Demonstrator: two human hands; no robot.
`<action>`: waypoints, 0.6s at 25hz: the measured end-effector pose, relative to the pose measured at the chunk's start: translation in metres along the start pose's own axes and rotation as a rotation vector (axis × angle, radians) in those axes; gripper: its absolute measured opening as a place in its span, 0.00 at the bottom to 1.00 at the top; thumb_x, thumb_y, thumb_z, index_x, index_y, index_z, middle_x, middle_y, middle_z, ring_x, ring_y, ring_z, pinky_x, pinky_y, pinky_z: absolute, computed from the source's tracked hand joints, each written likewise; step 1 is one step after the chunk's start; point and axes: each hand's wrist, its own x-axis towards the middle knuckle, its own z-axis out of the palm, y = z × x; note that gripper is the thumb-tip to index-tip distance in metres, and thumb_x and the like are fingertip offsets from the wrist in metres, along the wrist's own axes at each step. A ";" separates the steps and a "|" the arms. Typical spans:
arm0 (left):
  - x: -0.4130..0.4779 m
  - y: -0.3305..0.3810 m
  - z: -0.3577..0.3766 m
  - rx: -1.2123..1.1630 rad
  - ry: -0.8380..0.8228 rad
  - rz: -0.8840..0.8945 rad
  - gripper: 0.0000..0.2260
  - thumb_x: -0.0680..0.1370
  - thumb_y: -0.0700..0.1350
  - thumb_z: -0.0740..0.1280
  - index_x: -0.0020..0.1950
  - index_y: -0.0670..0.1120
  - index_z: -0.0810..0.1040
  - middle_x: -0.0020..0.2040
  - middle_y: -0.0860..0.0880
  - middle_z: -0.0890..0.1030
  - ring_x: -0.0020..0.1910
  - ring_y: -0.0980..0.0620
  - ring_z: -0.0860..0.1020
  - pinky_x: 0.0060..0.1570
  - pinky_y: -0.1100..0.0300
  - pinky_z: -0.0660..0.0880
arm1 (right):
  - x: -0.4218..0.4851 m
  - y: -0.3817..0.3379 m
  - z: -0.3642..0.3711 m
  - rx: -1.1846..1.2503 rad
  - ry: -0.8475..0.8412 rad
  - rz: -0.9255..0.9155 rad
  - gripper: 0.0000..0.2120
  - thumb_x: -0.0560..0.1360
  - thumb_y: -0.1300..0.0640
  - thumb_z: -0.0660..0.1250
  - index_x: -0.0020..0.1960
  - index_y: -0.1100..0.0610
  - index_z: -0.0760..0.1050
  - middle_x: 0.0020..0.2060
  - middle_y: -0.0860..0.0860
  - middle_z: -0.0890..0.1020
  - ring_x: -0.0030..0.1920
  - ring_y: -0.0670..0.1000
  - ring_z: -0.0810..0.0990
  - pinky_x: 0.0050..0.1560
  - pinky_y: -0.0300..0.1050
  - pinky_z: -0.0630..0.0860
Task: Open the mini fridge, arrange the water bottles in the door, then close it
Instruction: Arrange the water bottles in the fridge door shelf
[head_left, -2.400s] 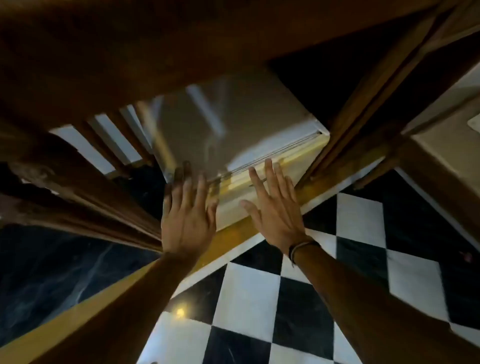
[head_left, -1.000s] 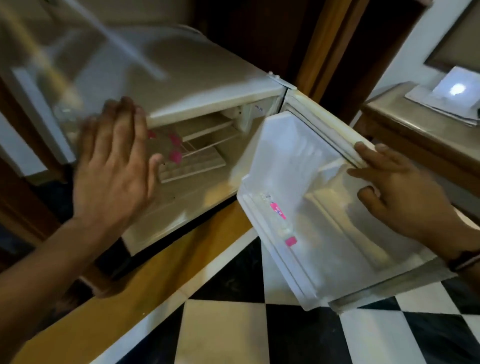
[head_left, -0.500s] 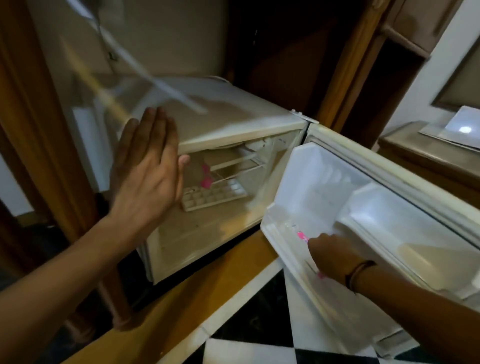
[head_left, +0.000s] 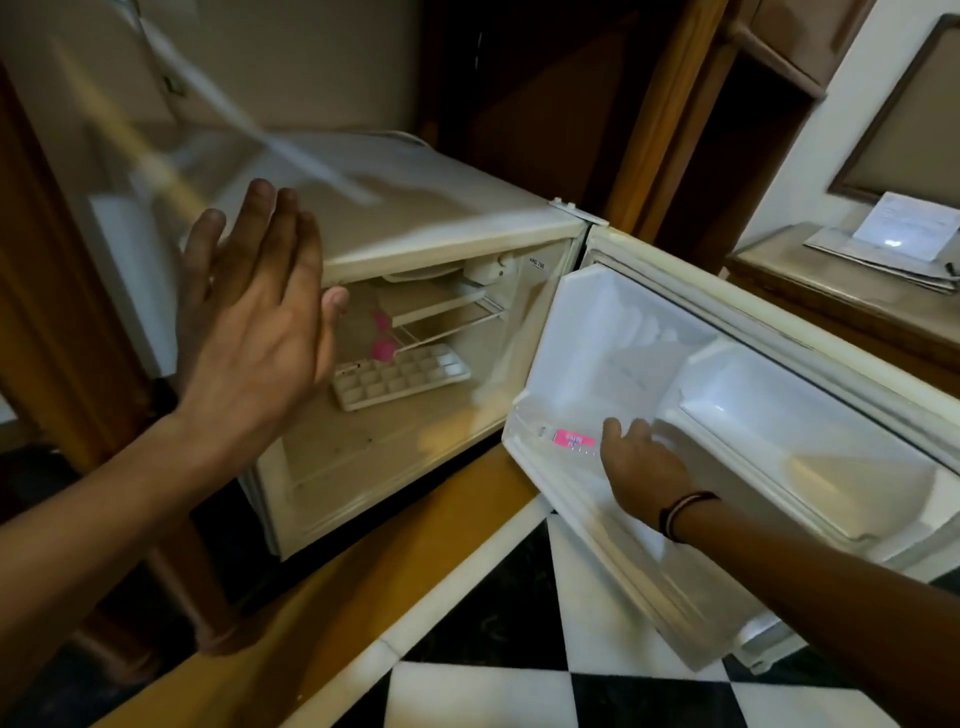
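The white mini fridge (head_left: 415, 208) stands with its door (head_left: 769, 317) swung wide to the right. A clear water bottle with a pink label (head_left: 571, 439) lies in the door's lower shelf. My right hand (head_left: 641, 462) reaches into that shelf, fingers curled over the bottle's body. My left hand (head_left: 254, 322) is raised flat with fingers spread in front of the fridge's left side, holding nothing. Behind it, inside the cabinet, pink bottle caps (head_left: 383, 349) show on clear bottles that are mostly hidden.
A white ice cube tray (head_left: 400, 375) lies on the fridge floor under a wire shelf. The fridge sits in a wooden cabinet on a yellow-brown plinth (head_left: 363, 587). A black-and-white checkered floor (head_left: 493, 691) is below. A side table (head_left: 831, 291) with papers (head_left: 904, 234) stands behind the door.
The fridge door went from shut to fully open. My right hand left the door's edge and dropped into the lower door shelf onto the bottle. My left hand stayed raised.
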 end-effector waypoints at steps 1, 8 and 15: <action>-0.001 -0.001 0.000 0.001 -0.005 0.005 0.31 0.91 0.56 0.48 0.87 0.36 0.63 0.88 0.36 0.64 0.92 0.42 0.51 0.89 0.40 0.47 | -0.003 -0.010 -0.008 -0.192 0.085 -0.080 0.17 0.73 0.68 0.58 0.60 0.64 0.74 0.44 0.58 0.77 0.39 0.54 0.79 0.34 0.46 0.70; -0.002 0.000 -0.002 -0.009 -0.015 0.005 0.33 0.91 0.57 0.46 0.88 0.35 0.61 0.90 0.35 0.60 0.93 0.43 0.46 0.89 0.34 0.47 | 0.052 -0.032 -0.069 -0.109 0.214 -0.077 0.15 0.78 0.70 0.64 0.65 0.64 0.74 0.62 0.62 0.74 0.57 0.63 0.79 0.52 0.53 0.80; -0.003 -0.002 -0.003 -0.013 -0.025 -0.009 0.33 0.91 0.58 0.47 0.88 0.36 0.61 0.91 0.37 0.58 0.93 0.43 0.44 0.89 0.35 0.42 | 0.087 -0.028 -0.073 0.010 0.256 -0.088 0.15 0.79 0.69 0.64 0.66 0.64 0.76 0.62 0.63 0.75 0.56 0.65 0.79 0.52 0.55 0.79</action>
